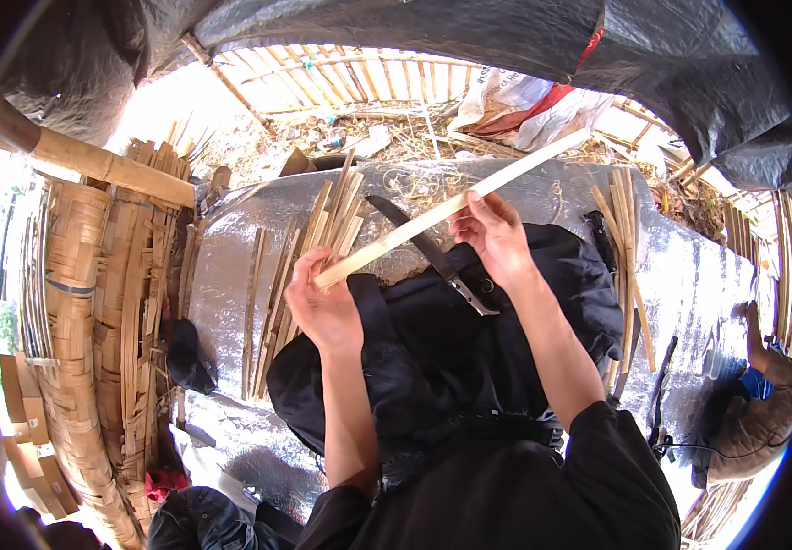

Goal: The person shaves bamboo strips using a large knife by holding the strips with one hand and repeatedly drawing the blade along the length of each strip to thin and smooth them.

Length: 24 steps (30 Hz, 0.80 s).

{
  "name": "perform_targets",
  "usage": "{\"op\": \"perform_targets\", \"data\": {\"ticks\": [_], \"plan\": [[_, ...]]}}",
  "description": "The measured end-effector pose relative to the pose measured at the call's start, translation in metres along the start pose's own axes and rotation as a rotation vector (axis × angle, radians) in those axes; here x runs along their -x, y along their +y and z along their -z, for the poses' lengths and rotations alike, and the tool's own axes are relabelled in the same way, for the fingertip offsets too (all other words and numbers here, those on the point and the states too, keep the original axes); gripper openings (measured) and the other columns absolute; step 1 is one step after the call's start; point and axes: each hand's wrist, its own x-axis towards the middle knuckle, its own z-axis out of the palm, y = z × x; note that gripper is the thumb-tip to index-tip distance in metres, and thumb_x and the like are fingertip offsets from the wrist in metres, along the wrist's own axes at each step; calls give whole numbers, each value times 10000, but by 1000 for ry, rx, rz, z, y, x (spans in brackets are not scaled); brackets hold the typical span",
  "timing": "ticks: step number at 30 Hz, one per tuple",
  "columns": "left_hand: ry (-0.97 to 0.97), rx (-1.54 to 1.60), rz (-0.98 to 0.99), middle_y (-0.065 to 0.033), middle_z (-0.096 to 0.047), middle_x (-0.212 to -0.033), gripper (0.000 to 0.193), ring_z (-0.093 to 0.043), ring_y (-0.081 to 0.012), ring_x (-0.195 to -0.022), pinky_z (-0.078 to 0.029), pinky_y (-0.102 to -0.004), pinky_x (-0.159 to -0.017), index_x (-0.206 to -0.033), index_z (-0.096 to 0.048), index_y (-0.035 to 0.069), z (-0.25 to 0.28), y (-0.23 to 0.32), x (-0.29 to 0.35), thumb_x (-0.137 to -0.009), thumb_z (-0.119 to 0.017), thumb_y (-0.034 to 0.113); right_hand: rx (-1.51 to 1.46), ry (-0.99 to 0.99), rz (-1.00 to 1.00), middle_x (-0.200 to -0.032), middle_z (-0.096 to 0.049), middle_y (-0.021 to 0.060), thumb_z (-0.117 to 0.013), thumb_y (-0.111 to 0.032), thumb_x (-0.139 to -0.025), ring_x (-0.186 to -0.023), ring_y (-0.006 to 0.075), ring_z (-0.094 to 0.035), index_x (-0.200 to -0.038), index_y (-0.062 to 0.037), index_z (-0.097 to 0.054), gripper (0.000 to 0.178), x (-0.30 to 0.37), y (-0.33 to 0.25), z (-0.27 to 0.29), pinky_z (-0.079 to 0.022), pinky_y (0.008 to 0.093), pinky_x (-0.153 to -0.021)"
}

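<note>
A long pale bamboo strip (405, 234) slants up to the right above my lap. My left hand (325, 307) is closed around its lower end, the thumb and fingers on its edges. Farther along, my right hand (495, 236) pinches the strip near its middle, and the strip's far end sticks out free past it. Beneath the strip a long dark-bladed knife (434, 255) lies across the black cloth (442, 353) over my legs, its handle pointing toward me. Neither hand touches the knife.
Bundles of bamboo strips lie on the silvery ground sheet (231, 266) to both sides of me. Woven bamboo rolls (80, 275) stand at the left. At the right edge another person (753, 412) sits. Sacks (524, 105) and shavings lie at the back.
</note>
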Motion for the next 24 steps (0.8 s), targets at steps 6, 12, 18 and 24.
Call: {"op": "perform_targets", "data": {"ticks": [6, 12, 18, 24], "plan": [[-97, -447, 38, -57, -688, -982, 263, -646, -118, -830, -519, -275, -769, -1199, -638, -43, 32, -1, 0, -972, -682, 84, 12, 77, -7, -910, -703, 93, -593, -275, -1043, -758, 174, -681, -1083, -57, -616, 224, 1, -7, 13, -541, 302, -664], [-20, -496, -3, -73, -713, -949, 248, -672, -118, -809, -541, -262, -725, -1141, -668, -45, 24, -3, -3, -961, -716, 118, -56, 32, 24, -948, -712, 121, -609, -268, -1036, -767, 189, -693, -1079, -58, -621, 215, 3, 1, 25, -542, 311, -669], [204, -330, 332, -35, -712, -943, 269, -672, -104, -817, -544, -262, -734, -1146, -677, 20, 30, -13, -22, -968, -718, 217, -37, 2, 121, -961, -736, 145, -627, -221, -1024, -738, 181, -689, -1069, -45, -665, 186, 17, 15, 22, -539, 306, -663], [252, -139, 387, -47, -705, -899, 207, -676, -126, -830, -541, -257, -715, -1065, -693, 9, 37, -36, -44, -981, -701, 198, 90, 25, 237, -911, -741, 150, -664, -170, -997, -723, 187, -694, -1015, 0, -683, 172, 33, 32, 26, -547, 301, -644]]}}
